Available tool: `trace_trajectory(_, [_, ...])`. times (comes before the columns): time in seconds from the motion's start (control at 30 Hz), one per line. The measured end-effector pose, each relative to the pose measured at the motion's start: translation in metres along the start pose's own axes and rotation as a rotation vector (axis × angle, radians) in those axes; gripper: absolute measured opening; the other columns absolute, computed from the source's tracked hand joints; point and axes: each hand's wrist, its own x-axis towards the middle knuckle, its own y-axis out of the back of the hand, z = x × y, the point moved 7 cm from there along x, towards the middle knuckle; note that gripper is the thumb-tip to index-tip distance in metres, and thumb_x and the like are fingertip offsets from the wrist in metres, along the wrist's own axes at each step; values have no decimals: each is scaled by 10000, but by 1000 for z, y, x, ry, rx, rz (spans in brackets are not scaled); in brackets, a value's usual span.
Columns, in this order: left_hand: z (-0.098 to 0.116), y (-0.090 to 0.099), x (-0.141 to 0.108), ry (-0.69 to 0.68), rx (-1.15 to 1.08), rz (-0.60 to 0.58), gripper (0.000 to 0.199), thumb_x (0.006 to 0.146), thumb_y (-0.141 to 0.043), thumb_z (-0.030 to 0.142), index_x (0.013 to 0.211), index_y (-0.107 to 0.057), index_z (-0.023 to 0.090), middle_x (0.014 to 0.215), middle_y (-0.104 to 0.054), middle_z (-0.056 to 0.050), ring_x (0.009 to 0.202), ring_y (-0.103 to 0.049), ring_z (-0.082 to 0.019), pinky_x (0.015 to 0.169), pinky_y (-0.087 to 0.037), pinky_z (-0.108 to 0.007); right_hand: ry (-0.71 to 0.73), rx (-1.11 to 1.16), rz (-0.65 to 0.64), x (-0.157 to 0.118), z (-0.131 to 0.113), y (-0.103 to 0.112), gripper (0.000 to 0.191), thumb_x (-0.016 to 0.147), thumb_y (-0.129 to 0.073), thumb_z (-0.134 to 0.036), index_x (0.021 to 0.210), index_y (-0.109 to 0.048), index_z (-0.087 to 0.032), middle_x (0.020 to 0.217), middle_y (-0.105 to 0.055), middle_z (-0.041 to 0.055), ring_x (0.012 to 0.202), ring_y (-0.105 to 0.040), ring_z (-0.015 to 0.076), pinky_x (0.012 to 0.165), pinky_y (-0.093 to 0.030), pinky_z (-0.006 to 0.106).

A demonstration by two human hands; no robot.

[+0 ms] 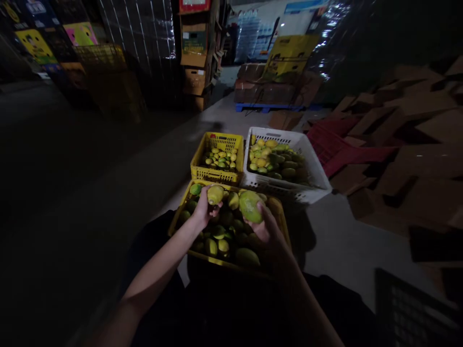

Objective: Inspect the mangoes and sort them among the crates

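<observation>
Citrus (211, 247) lies in the near yellow crate (217, 261). Above that crate, the left hand (203, 210) grasps a yellow lemon (215, 194), the right hand (268, 226) a larger green citrus fruit (250, 206). Beyond its far side stand a smaller yellow crate (216, 173) and a white crate (318, 168).

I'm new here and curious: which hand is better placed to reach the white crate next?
Probably the right hand: it holds a green fruit nearer the white crate. The left hand, holding a yellow fruit, is farther left.
</observation>
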Motion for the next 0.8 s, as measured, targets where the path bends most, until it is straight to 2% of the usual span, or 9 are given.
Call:
trace_trajectory(0.07, [0, -2, -3, -41, 76, -8, 575, 932, -228, 693, 736, -475, 213, 531, -414, 23, 423, -209, -70, 420, -244, -246, -141, 84, 41, 2, 8, -9, 424, 756, -704, -628, 963, -700, -257, 943, -767, 92, 968, -728, 321, 823, -591, 482])
trace_trajectory(0.13, [-2, -3, -3, -87, 158, 5, 631, 871, -251, 797, 745, -485, 224, 557, -440, 8, 451, -281, -90, 456, -316, -278, -254, 154, 55, 0, 13, -19, 501, 630, -834, -574, 964, -695, -229, 914, -770, 81, 920, -732, 316, 811, -595, 462])
trace_trajectory(0.23, [1, -5, -3, -205, 218, 2, 624, 808, -389, 839, 817, -520, 230, 659, -555, -29, 551, -465, -133, 530, -423, -302, -253, 140, 44, -3, 8, -27, 560, 600, -878, -517, 1034, -693, -215, 959, -772, 69, 952, -722, 297, 867, -581, 442])
trace_trajectory(0.4, [14, -12, -15, -348, 272, -115, 486, 691, -771, 634, 877, -564, 235, 818, -664, -31, 721, -620, -165, 650, -519, -305, -200, 225, 91, -2, -8, -18, 549, 632, -858, -487, 1088, -688, -232, 942, -767, 59, 953, -719, 297, 837, -579, 424])
trace_trajectory(0.6, [3, -32, -36, -321, 512, -311, 504, 518, -931, 432, 894, -729, 164, 891, -748, -64, 893, -677, -248, 850, -552, -364, -149, 173, 125, 2, -14, -1, 512, 623, -846, -439, 1058, -688, -221, 904, -756, 52, 903, -715, 279, 775, -570, 376])
trace_trajectory(0.7, [2, -27, -28, -348, 533, -248, 532, 551, -927, 365, 1007, -743, 162, 993, -763, -71, 954, -688, -248, 902, -552, -369, -56, 64, 158, 3, -19, 4, 471, 656, -821, -434, 1060, -686, -232, 919, -747, 40, 892, -700, 255, 795, -565, 379])
trace_trajectory(0.73, [6, -22, -24, -402, 533, -199, 537, 586, -912, 351, 1058, -733, 166, 1039, -759, -73, 978, -691, -243, 915, -552, -371, -25, 29, 174, 4, -21, 6, 468, 656, -826, -421, 1064, -683, -240, 927, -744, 36, 885, -695, 247, 802, -565, 381])
trace_trajectory(0.8, [22, -12, -19, -612, 600, -83, 544, 647, -881, 351, 1128, -709, 162, 1108, -742, -89, 1011, -694, -243, 923, -554, -380, 38, -38, 206, 4, -24, 7, 514, 629, -854, -385, 1092, -673, -253, 969, -740, 36, 898, -689, 244, 829, -567, 399])
